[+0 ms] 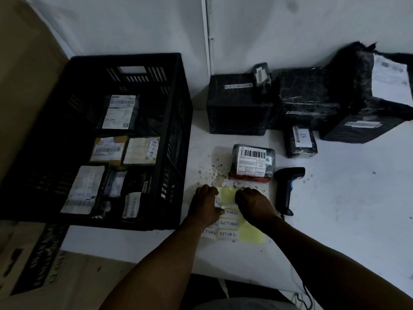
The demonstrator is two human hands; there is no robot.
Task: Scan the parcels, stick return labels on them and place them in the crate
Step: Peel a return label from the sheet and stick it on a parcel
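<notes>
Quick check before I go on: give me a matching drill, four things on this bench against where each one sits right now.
Things:
1. black plastic crate
2. black handheld barcode scanner
3. yellow sheet of white RETURN labels
4. small grey-wrapped parcel with a barcode label

Places:
A. under both hands
B. just beyond the label sheet
C. left side of the table
D. lying right of the right hand

Pairs: 1-C, 2-D, 3-A, 4-B

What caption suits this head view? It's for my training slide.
Both hands peel a RETURN label from the yellow sheet, beside the scanner and crate.
</notes>
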